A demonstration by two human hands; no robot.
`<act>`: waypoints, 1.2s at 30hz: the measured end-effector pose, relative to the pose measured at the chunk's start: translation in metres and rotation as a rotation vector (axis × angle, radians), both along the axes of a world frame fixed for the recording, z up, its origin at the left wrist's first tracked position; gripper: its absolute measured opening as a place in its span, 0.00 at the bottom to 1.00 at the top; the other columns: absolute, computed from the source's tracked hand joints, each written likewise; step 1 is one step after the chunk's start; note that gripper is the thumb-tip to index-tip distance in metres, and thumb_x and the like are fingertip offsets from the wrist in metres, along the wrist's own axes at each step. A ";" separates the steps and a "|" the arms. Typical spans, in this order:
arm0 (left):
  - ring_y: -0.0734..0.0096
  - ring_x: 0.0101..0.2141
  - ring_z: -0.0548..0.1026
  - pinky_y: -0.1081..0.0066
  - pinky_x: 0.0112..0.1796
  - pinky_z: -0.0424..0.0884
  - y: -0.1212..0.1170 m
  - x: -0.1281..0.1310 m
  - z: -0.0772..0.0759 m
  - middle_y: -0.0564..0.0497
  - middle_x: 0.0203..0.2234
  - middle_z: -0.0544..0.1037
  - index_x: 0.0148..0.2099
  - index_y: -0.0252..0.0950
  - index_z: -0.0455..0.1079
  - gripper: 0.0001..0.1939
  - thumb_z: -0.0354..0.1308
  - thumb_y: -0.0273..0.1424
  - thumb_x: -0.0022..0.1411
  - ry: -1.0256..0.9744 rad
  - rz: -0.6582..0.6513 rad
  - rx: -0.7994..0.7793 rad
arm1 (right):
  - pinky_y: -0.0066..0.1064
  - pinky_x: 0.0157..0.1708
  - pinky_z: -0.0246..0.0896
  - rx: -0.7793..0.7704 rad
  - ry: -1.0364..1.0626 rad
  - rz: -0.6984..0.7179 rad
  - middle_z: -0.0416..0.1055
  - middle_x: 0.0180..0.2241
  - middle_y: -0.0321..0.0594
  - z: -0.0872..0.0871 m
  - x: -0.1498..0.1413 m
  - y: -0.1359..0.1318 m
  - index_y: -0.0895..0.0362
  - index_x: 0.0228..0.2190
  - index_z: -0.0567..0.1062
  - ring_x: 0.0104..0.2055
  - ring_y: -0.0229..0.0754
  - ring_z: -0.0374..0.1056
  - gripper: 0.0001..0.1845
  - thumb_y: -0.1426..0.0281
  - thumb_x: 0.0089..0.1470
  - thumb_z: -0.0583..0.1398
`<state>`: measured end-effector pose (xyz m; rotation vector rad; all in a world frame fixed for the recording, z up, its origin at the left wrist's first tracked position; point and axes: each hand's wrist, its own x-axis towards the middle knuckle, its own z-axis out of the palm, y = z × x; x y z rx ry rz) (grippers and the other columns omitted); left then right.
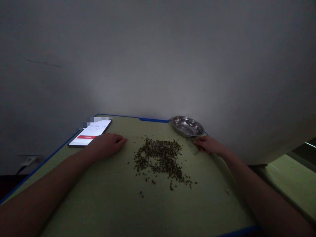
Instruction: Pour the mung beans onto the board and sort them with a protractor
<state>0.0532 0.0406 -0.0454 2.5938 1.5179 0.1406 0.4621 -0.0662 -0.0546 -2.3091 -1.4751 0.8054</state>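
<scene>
Small dark brown grains, like dried seeds or peppercorns (160, 153), lie scattered in a loose patch on the pale green table (108, 200). To the right of them, my right hand (208, 144) pinches the edge of a small clear plastic bag (193, 147), which lies nearly flat on the table. Just behind that bag stands a shallow steel bowl (187, 126). My left hand (106, 145) rests on the table left of the grains, its fingers loosely curled together with nothing seen in them.
A phone (90, 133) with a lit timer screen lies beside my left hand. The table has a blue edge (153, 120) and stands against a grey wall (158, 65). A wall socket (29, 161) is at lower left, and another pale green surface (291, 177) at right.
</scene>
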 end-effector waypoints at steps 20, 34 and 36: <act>0.57 0.32 0.75 0.64 0.31 0.65 -0.001 0.002 0.001 0.43 0.30 0.78 0.30 0.37 0.70 0.26 0.37 0.47 0.62 0.051 -0.018 0.008 | 0.32 0.30 0.62 0.282 -0.519 0.137 0.76 0.28 0.42 0.023 -0.041 -0.010 0.59 0.29 0.77 0.29 0.41 0.71 0.19 0.62 0.63 0.53; 0.57 0.33 0.76 0.64 0.32 0.65 -0.003 0.000 -0.002 0.42 0.32 0.79 0.33 0.36 0.73 0.27 0.38 0.46 0.64 0.028 -0.022 0.036 | 0.30 0.27 0.58 0.380 -1.044 0.330 0.77 0.37 0.50 0.012 -0.094 0.008 0.60 0.34 0.77 0.34 0.46 0.74 0.13 0.76 0.60 0.52; 0.57 0.33 0.76 0.64 0.32 0.65 -0.003 0.000 -0.002 0.42 0.32 0.79 0.34 0.36 0.74 0.27 0.38 0.46 0.64 0.032 -0.031 0.036 | 0.30 0.26 0.58 0.372 -1.058 0.335 0.77 0.36 0.50 0.009 -0.095 0.011 0.60 0.34 0.77 0.34 0.47 0.75 0.13 0.78 0.59 0.53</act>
